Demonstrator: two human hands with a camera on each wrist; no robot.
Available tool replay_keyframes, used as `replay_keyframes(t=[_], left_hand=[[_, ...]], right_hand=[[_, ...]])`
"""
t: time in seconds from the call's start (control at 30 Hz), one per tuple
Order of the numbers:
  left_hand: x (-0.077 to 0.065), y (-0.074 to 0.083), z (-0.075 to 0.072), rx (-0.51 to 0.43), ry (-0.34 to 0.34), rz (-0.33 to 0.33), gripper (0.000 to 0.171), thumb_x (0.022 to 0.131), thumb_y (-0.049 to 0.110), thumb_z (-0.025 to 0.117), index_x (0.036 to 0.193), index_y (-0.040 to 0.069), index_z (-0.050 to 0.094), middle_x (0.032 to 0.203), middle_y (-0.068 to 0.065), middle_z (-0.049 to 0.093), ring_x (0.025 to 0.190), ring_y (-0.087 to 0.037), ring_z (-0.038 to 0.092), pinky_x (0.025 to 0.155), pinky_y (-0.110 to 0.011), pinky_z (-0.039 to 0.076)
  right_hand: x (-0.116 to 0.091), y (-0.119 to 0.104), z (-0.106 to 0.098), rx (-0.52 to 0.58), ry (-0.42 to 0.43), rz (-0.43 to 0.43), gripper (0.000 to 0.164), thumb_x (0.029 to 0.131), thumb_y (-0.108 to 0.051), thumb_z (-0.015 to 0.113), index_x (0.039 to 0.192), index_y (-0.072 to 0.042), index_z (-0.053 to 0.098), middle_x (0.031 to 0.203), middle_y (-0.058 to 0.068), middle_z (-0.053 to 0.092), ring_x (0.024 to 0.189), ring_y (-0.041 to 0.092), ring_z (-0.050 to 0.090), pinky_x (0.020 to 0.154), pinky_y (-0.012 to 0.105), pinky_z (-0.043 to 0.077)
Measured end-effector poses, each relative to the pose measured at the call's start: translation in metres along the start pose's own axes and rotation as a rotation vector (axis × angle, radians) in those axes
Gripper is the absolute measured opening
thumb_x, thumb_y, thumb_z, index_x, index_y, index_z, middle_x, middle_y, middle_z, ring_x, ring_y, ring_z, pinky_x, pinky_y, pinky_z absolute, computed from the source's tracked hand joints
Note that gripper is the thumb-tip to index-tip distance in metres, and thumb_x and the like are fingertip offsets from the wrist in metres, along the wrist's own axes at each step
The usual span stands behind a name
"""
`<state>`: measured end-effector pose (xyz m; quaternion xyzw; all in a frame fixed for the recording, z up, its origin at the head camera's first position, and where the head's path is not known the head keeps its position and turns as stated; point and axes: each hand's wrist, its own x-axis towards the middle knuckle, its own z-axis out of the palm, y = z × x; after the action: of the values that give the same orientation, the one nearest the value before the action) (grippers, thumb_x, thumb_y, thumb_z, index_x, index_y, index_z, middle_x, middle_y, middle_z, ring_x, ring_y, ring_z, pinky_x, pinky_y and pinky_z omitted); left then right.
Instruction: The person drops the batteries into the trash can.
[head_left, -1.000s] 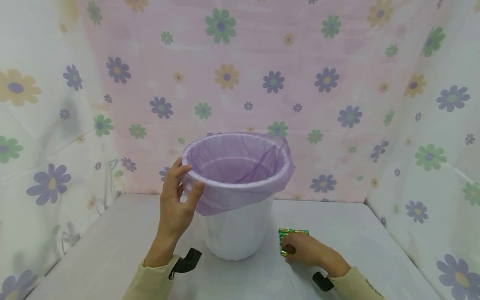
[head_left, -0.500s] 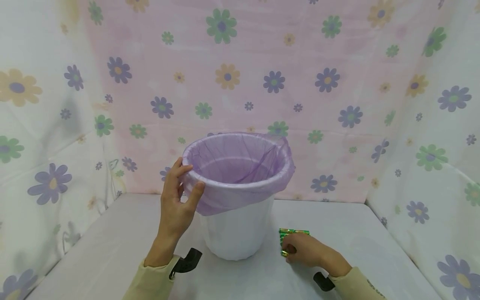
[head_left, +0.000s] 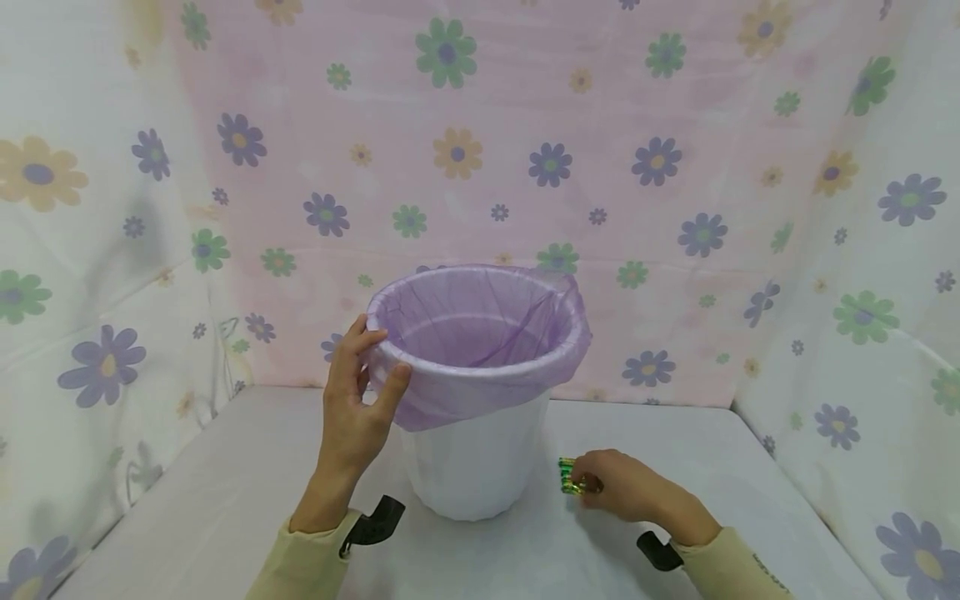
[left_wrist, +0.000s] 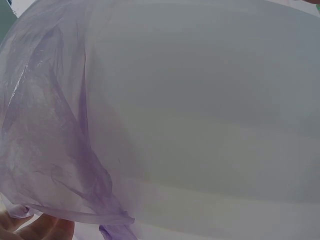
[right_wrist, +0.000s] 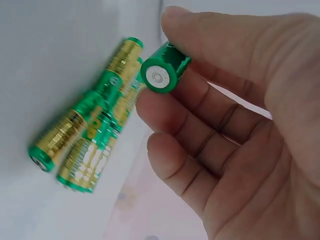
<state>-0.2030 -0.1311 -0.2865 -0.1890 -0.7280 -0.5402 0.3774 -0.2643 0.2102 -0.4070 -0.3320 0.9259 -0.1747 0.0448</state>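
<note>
A white trash bin [head_left: 472, 467] stands upright mid-table, lined with a purple bag [head_left: 465, 400] folded over its rim. My left hand [head_left: 356, 417] grips the bin's left rim through the bag, thumb on the near outside. Up close, the left wrist view shows the bag's loose edge against the white wall, fingertips at the lower left. My right hand [head_left: 633, 492] pinches one green and gold battery [right_wrist: 162, 72] between thumb and fingers, its flat end facing the camera. Several similar batteries [right_wrist: 65, 140] lie together on the table just beside it, partly behind the hand in the head view.
The white tabletop [head_left: 660, 433] extends around the bin. Flower-printed cloth [head_left: 480, 125] encloses the back and both sides. A black wrist mount [head_left: 375, 521] sticks out from the left sleeve, another mount [head_left: 658, 550] from the right.
The right hand has drawn slightly up and to the right from the battery group, with one battery in its fingers. The left hand keeps its grip on the rim.
</note>
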Motion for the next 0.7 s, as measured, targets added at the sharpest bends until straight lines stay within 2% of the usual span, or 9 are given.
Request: replay_keyframes(t=[0.37, 0.7], left_hand=[[0.000, 0.001, 0.000, 0.008, -0.009, -0.001, 0.042, 0.082, 0.003, 0.061, 0.121, 0.001, 0.045, 0.143, -0.013, 0.027, 0.124, -0.024, 0.035, 0.096, -0.049, 0.035], [0.000, 0.001, 0.000, 0.019, -0.004, 0.001, 0.042, 0.082, 0.003, 0.062, 0.121, 0.002, 0.046, 0.142, -0.013, 0.028, 0.124, -0.025, 0.035, 0.095, -0.051, 0.035]], right_hand=[[-0.004, -0.010, -0.026, -0.083, 0.038, -0.042, 0.012, 0.078, -0.014, 0.065, 0.089, -0.017, 0.061, 0.070, -0.011, 0.048, 0.063, 0.004, 0.043, 0.056, 0.023, 0.036], [-0.005, -0.027, -0.066, -0.151, 0.044, -0.057, 0.013, 0.081, -0.016, 0.063, 0.094, -0.018, 0.062, 0.074, -0.013, 0.049, 0.065, 0.003, 0.045, 0.060, 0.023, 0.042]])
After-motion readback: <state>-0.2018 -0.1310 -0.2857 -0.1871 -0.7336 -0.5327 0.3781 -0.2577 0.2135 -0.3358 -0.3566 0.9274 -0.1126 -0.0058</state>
